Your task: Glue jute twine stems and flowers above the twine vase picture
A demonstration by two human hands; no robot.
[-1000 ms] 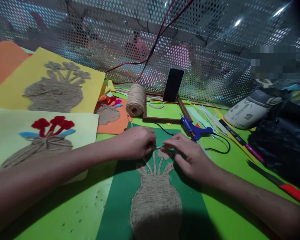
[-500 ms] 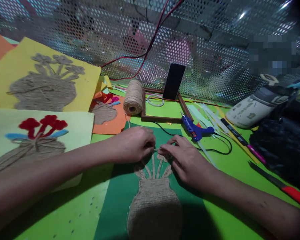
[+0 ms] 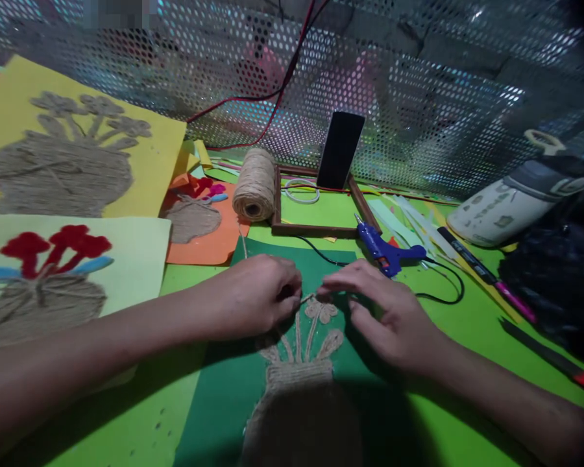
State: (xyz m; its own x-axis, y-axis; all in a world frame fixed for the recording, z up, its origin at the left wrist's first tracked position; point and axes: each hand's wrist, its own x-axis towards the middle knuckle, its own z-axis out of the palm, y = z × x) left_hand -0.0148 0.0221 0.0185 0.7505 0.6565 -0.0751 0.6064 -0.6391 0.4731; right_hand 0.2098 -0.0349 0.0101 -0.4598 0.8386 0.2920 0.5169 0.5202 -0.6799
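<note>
My left hand [image 3: 265, 292] is closed, its thumb and fingers pinching a strand of jute twine [image 3: 308, 299] whose short end sticks out to the right. My right hand [image 3: 387, 305] is open, thumb apart from the fingers, its fingertips just beyond that end and above a twine flower [image 3: 321, 312]. Both are over a dark green sheet [image 3: 209, 402] bearing a twine vase [image 3: 299, 376] with stems and looped leaves. Shadow covers the vase's lower part. From the twine roll [image 3: 254, 185] a strand [image 3: 244, 241] runs down behind my left hand.
A blue glue gun [image 3: 387, 251] lies right of the sheet, near a brown frame [image 3: 316, 230] and a leaning phone [image 3: 340, 149]. Twine pictures on yellow [image 3: 163, 149] and pale [image 3: 146, 259] paper lie left. A red-handled knife [image 3: 545, 350], marker [image 3: 467, 256] and bottle [image 3: 501, 204] are at right.
My right hand has let go of the twine end, moved slightly right and spread its fingers. My left hand keeps its pinch. The camera view has shifted a little.
</note>
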